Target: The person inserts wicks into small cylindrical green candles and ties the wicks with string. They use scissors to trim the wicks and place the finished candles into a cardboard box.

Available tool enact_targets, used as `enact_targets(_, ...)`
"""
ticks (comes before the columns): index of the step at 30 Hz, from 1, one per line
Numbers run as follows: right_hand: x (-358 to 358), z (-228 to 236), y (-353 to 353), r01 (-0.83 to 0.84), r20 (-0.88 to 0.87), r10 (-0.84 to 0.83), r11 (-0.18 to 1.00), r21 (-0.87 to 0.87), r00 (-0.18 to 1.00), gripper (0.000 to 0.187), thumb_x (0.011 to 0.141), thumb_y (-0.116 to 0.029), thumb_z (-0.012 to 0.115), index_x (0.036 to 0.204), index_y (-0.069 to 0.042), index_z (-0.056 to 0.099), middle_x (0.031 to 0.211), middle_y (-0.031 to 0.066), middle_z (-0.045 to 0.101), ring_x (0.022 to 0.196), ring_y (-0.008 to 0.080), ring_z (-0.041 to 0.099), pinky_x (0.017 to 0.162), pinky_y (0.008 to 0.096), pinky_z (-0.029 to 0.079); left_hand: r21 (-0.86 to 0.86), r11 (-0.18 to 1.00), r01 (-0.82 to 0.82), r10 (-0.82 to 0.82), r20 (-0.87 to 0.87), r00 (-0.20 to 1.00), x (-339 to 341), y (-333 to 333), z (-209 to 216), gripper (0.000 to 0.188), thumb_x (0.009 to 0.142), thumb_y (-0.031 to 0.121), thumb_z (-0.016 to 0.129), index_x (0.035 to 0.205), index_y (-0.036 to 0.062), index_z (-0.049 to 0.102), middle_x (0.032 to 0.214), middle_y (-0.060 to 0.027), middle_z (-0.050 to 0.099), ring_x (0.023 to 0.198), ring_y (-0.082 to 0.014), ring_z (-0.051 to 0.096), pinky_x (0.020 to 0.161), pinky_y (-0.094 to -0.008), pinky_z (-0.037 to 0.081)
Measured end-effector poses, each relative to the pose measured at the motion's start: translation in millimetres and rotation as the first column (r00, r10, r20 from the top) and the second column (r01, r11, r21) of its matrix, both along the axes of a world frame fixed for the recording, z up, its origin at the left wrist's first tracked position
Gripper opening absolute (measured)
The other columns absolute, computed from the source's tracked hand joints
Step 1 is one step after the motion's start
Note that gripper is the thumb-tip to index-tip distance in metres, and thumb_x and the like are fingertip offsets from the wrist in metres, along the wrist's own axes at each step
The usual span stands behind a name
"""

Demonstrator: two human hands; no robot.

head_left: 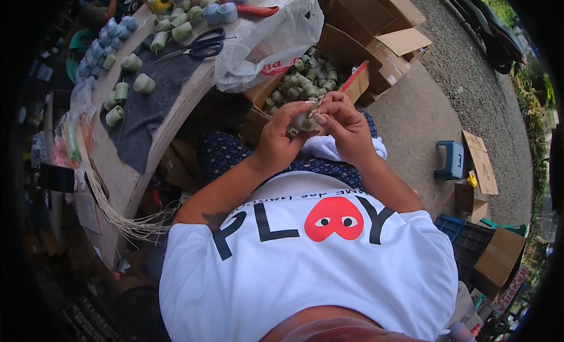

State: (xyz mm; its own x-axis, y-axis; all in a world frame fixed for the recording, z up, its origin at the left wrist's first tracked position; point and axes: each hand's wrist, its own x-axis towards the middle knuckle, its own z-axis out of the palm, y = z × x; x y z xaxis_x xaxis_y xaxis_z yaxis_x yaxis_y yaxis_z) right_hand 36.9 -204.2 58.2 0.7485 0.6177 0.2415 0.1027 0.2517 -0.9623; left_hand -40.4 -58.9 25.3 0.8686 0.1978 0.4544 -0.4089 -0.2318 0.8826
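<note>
Above the person's lap, a small pale green candle [303, 122] is sitting between both hands, just in front of the cardboard box [264, 94] of similar candles. The left hand [281, 136] is curling closed around the candle from the left, fingers wrapping its side. The right hand [346, 126] is pinching narrowly at the candle's top, thumb and forefinger meeting on a small pale strip there; what the strip is cannot be told. Just behind the hands, the box is lying open, filled with green candles [305, 83]. Left of the box, a wooden table [176, 116] is carrying a grey cloth [147, 116], black scissors [200, 47] and more green and blue candles. Above the box, a clear plastic bag [264, 36] is hanging off the table's edge.
</note>
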Motion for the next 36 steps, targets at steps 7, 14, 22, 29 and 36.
enact_targets(7,1,10,-3,-0.114,-0.145,0.122,0.992,0.062,0.982,0.011,0.086,-0.012,0.064,0.092,-0.002,0.063,0.098,0.0030,0.048,0.090,0.0092,0.050,0.077,0.0226,0.043,0.026,1.000,0.011,-0.012,0.030,0.999,0,2,3,0.050,0.071,-0.003,0.070,0.116,0.0057,0.050,0.112,-0.0141,0.057,0.104,-0.0287,0.057,0.087,-0.0344,0.046)
enact_targets(14,-4,13,-8,-0.213,-0.391,0.248,0.968,0.133,0.886,0.013,0.087,-0.012,0.062,0.095,-0.001,0.062,0.091,0.0016,0.057,0.084,0.0085,0.054,0.073,0.0221,0.043,0.211,0.976,-0.059,0.027,0.150,0.988,-1,9,22,0.049,0.070,-0.005,0.069,0.114,0.0059,0.050,0.112,-0.0141,0.057,0.105,-0.0300,0.056,0.088,-0.0362,0.045)
enact_targets(22,2,7,-11,-0.301,-0.453,0.350,0.937,0.177,0.820,0.015,0.088,-0.014,0.062,0.096,-0.001,0.061,0.087,0.0029,0.062,0.081,0.0092,0.057,0.072,0.0224,0.045,0.319,0.942,-0.099,0.041,0.186,0.982,-4,15,31,0.046,0.071,-0.003,0.070,0.113,0.0070,0.053,0.112,-0.0138,0.057,0.103,-0.0300,0.057,0.086,-0.0344,0.046)
enact_targets(29,2,17,-15,-0.293,-0.394,0.309,0.951,0.102,0.865,0.014,0.089,-0.016,0.060,0.093,-0.002,0.060,0.081,0.0032,0.060,0.071,0.0093,0.055,0.065,0.0237,0.045,0.315,0.949,0.022,-0.067,0.135,0.989,-5,18,35,0.047,0.068,-0.006,0.068,0.110,0.0063,0.051,0.107,-0.0139,0.055,0.098,-0.0286,0.056,0.084,-0.0340,0.045)
enact_targets(36,6,23,-13,-0.219,-0.380,0.251,0.968,0.125,0.891,0.014,0.089,-0.015,0.061,0.093,-0.002,0.060,0.080,0.0031,0.060,0.071,0.0098,0.055,0.064,0.0231,0.044,0.205,0.968,0.145,-0.161,0.066,0.985,-4,16,33,0.046,0.070,-0.004,0.066,0.111,0.0054,0.049,0.102,-0.0133,0.051,0.096,-0.0273,0.053,0.083,-0.0341,0.043)
